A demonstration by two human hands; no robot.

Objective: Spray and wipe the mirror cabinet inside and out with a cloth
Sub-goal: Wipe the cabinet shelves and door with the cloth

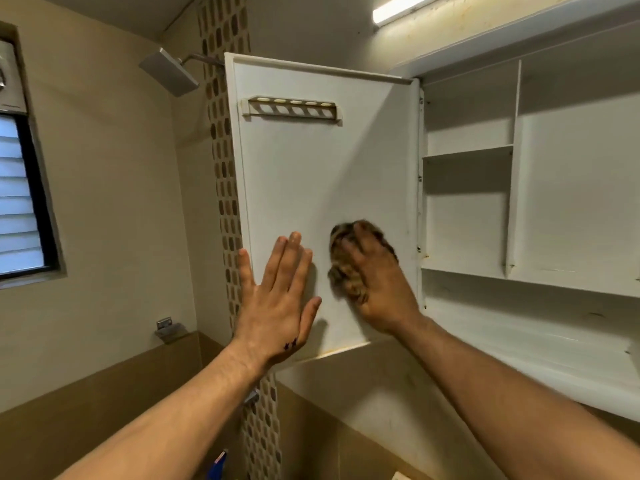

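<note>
Mirror cabinet (568,188) door (311,174) stands open.
Left hand (277,299) flat on its inner face, fingers straight; right hand (377,289) grips a bunched cloth (338,273) beside it, fingers curled.

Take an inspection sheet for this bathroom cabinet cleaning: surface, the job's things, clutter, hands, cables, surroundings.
Surface: inside face of the open cabinet door, white, with brownish marks along its bottom edge.
Job's things: brown patterned cloth bunched against the door; cabinet shelves in view, nothing seen on them; no spray bottle seen.
Clutter: slotted holder fixed to the door; blue object at the bottom edge, too cut off to identify.
Grippers: left hand flat on the door, fingers straight; right hand holds the cloth to the door.
Cables: nothing seen.
Surroundings: shower head, louvred window, lit tube light.
</note>
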